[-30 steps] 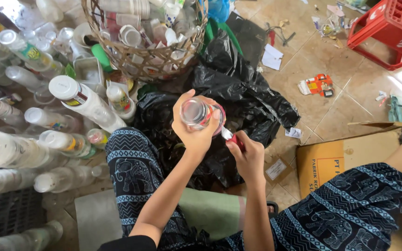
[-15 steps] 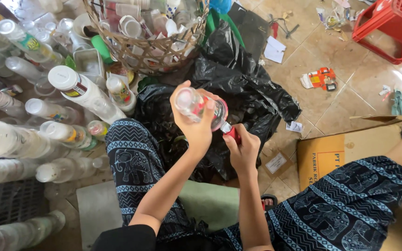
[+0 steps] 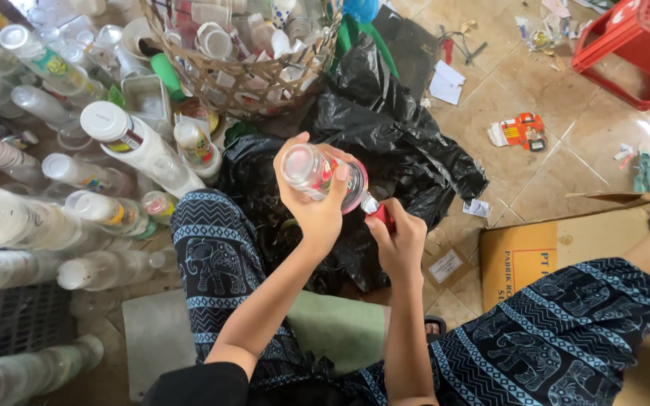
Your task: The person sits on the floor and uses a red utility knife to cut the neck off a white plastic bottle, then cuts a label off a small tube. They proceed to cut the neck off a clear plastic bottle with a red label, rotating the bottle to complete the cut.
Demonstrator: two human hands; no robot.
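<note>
Left hand (image 3: pixel 316 203) wrapped around clear plastic bottle (image 3: pixel 317 174) — right hand (image 3: pixel 399 239) fisted on red-handled tool (image 3: pixel 380 215) at bottle's end, over black bag (image 3: pixel 408 150)

A single camera sits on the person's head, looking steeply down, close over the left hand (image 3: pixel 317 207) and right hand (image 3: pixel 399 242). Beyond the hands lies a basket (image 3: pixel 265 83); beneath them, the tiled floor (image 3: pixel 558 165).

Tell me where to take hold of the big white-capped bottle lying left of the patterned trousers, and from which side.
Grip the white-capped bottle around its clear body just below the cap, coming from above: it lies tilted atop other bottles, with that upper side exposed.
</note>
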